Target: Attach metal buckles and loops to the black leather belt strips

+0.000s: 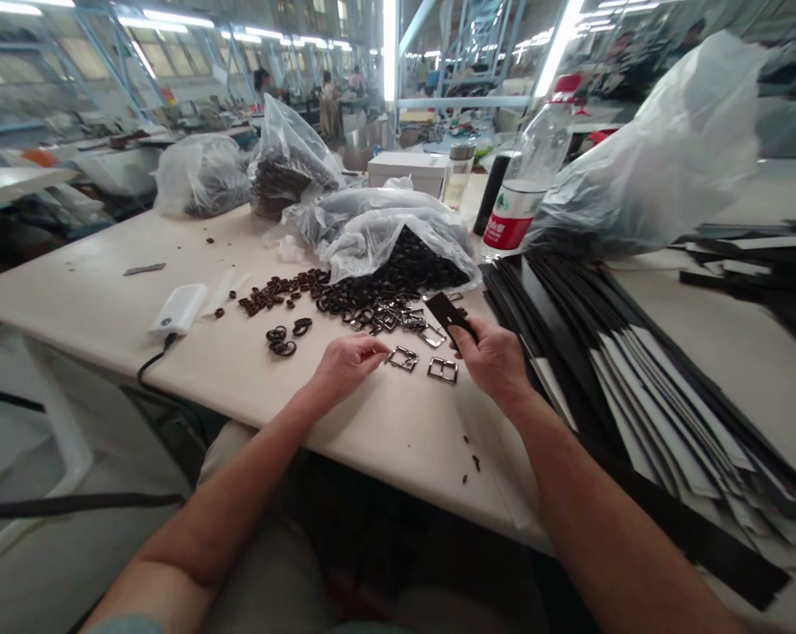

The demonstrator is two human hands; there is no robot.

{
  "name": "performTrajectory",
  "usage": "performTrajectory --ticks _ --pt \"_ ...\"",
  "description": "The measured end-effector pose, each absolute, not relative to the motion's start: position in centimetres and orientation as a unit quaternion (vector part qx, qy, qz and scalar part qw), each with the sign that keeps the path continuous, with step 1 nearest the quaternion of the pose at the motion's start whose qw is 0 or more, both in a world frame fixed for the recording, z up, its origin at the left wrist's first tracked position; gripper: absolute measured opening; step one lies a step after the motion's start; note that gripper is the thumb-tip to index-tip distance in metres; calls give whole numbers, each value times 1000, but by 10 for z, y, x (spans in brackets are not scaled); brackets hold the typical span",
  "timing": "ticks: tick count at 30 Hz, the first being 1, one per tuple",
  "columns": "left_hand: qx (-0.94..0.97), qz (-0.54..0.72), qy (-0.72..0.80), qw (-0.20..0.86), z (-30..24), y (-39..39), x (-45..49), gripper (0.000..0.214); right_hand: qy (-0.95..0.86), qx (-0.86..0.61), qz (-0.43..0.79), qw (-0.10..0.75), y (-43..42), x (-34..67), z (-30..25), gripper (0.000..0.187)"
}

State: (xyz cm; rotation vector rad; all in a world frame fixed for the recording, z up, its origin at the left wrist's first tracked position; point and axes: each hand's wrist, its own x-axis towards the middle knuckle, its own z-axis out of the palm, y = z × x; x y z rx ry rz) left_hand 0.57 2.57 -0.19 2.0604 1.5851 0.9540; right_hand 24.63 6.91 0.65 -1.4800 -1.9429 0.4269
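Observation:
In the head view my left hand is at the table's front, thumb and fingers pinched at the left edge of a metal belt buckle. My right hand grips the end of a black strap between thumb and fingers; a small slot shows in it. How far this strap runs behind the hand is hidden. A second rectangular buckle lies flat between the hands. Behind them is a heap of shiny buckles.
Black straps are stacked at the right. Plastic bags and a red-capped bottle stand behind. Brown loops, black rings and a white corded device are at the left. Small dark bits lie near the front edge.

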Motion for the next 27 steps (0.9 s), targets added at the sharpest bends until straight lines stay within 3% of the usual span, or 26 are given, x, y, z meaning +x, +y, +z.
performTrajectory --ticks 12,16,21,27 --pt "782 19 606 145 17 75 48 8 -754 -587 119 268 69 240 3 27" --pt "783 4 606 141 16 74 43 7 -749 -593 117 271 69 241 6 25" --pt "816 67 564 107 12 71 37 24 -746 -603 88 267 69 242 8 26" --pt "812 -21 564 147 25 81 43 8 -748 -608 85 253 69 242 11 27"
